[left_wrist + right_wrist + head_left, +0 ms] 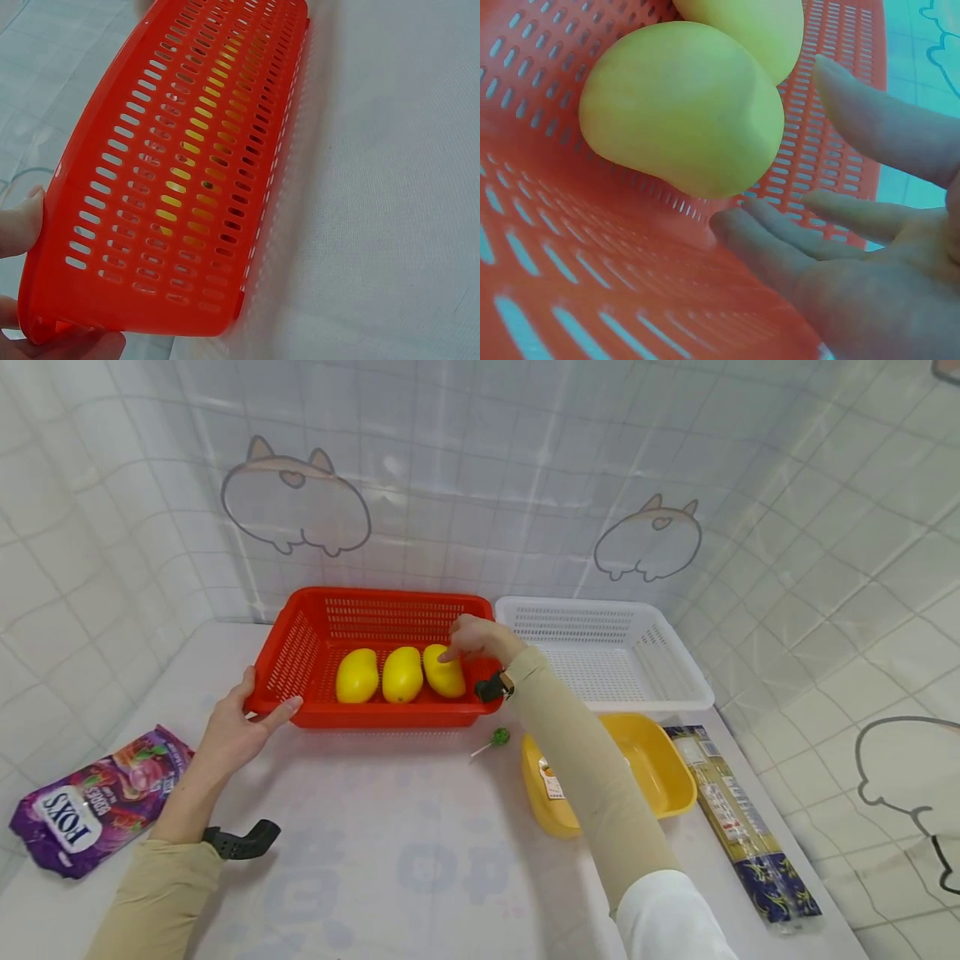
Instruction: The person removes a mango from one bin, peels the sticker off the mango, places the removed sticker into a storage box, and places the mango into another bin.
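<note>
Three yellow mangoes [402, 675] lie side by side in a red plastic basket [386, 720] with slotted walls. My left hand [238, 731] grips the basket's front left corner; in the left wrist view its fingers [101, 346] and thumb are at the rim. Inside the right part of the basket is my right hand [480, 639], beside the rightmost mango [444, 672]. Seen from the right wrist, its fingers [769, 244] are extended and spread, close to that mango [682, 109] but not around it.
A white slotted basket [637, 703] stands right of the red one. Before it sits a yellow tub [678, 777], partly behind my right forearm, with a long clear-and-blue packet [738, 818] alongside. A green lollipop [500, 737] lies near the red basket; a purple Fox's bag [97, 802] lies left.
</note>
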The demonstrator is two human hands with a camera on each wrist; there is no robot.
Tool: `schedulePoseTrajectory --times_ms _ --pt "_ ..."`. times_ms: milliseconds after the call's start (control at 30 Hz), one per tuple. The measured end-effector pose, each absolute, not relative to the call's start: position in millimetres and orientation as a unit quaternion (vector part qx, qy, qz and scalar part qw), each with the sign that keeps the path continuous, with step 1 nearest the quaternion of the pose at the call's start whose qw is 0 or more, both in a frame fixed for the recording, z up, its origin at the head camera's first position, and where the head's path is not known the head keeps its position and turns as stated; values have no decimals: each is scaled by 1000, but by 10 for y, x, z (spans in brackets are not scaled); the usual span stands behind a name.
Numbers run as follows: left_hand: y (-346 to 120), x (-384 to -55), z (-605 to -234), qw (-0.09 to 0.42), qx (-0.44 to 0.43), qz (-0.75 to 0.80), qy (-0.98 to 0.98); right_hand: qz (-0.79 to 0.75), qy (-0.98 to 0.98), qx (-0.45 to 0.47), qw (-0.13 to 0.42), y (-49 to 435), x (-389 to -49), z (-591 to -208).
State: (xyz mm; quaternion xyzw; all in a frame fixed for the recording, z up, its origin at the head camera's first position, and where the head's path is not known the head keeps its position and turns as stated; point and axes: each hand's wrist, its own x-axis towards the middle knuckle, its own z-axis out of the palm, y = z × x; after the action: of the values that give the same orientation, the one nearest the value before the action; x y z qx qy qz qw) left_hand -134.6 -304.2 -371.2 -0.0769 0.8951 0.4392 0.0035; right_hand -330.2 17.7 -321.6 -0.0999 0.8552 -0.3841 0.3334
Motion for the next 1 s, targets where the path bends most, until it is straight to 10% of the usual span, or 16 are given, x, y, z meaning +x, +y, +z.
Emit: schedulePoseTrajectory --times_ms 1000 --pt "-3072 -1369 -3730 6 -67 441 895 -503 791 -141 318 190 -3157 -3159"
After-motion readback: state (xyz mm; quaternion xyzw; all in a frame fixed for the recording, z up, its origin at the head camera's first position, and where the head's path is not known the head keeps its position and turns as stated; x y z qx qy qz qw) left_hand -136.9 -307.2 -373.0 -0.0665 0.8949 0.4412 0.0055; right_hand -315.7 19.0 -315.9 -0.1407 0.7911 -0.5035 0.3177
